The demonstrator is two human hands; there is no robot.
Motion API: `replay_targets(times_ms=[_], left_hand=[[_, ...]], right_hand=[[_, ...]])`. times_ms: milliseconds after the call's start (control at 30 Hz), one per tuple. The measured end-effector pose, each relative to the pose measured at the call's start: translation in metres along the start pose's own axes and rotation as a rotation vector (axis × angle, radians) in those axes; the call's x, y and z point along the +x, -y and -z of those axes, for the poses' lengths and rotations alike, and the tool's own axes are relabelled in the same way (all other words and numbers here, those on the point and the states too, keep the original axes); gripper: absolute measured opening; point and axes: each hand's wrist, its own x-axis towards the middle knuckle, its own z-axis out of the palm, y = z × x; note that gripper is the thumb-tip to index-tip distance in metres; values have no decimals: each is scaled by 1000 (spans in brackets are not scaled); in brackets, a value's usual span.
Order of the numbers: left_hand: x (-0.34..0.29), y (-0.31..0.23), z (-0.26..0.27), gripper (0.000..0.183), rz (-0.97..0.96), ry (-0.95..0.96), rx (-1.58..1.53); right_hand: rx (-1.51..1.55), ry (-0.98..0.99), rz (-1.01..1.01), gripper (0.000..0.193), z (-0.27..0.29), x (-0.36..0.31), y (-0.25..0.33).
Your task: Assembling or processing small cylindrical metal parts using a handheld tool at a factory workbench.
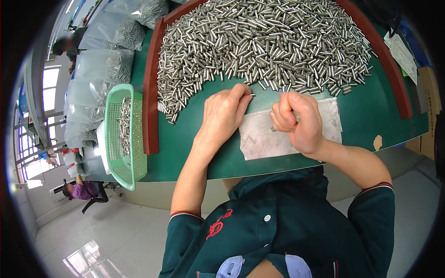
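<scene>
A large heap of short shiny metal pins [264, 41] covers the far part of the green table. Just in front of its near edge, my left hand [220, 113] is closed in a pinch, and a metal pin [252, 95] shows at the fingertips. To its right, my right hand [300, 121] is curled into a fist over a smudged white cloth or paper [264, 143]. A small grey metal end [273, 129] pokes out beside its curled fingers, seemingly another pin; the rest is hidden inside the fist.
Dark red wooden bars [152, 102] border the heap left and right. A green plastic basket [139, 162] holding pins stands at the left, beside clear bags [99, 65] of pins. Papers [401, 55] and cardboard [429, 111] are at the right. Two people are in the left background.
</scene>
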Motion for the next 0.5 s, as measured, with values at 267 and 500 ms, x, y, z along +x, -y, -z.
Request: replay_targets(times_ms=[267,500], left_hand=[[-6,-1,12,13,453,100,-1579],[-9,8,4,12,611,82,-1975]], right_hand=[[56,-16,0,36,1,0,0],[28,-15,-4,38,-2,-2,3]])
